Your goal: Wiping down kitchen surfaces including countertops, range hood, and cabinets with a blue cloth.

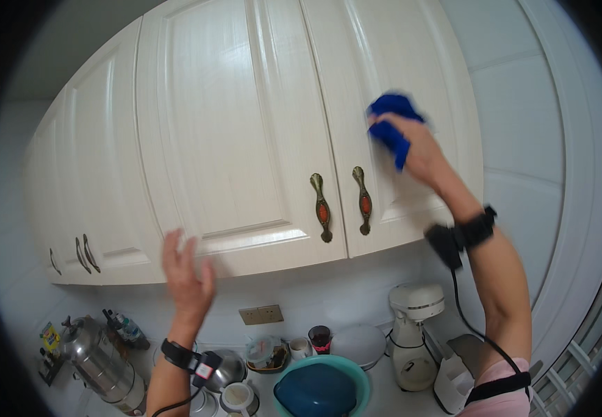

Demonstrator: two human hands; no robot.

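My right hand (420, 148) grips a blue cloth (395, 107) and presses it to the panel of the rightmost cream cabinet door (405, 62). Both hand and cloth are slightly blurred. An ornate bronze-coloured handle (362, 200) with a red inset sits low on this door, below and left of the cloth. Its twin handle (321, 207) is on the neighbouring door (217, 135). My left hand (189, 273) is raised, empty, with fingers apart, at the lower edge of that neighbouring door. Whether it touches the door I cannot tell.
On the counter below stand a stainless steel urn (100, 359), a metal bowl (228, 371), a teal basin (362, 385) holding a dark blue container (316, 391), and a white stand mixer (414, 333). Wall sockets (260, 315) sit under the cabinets. Cables hang from bands on both my arms.
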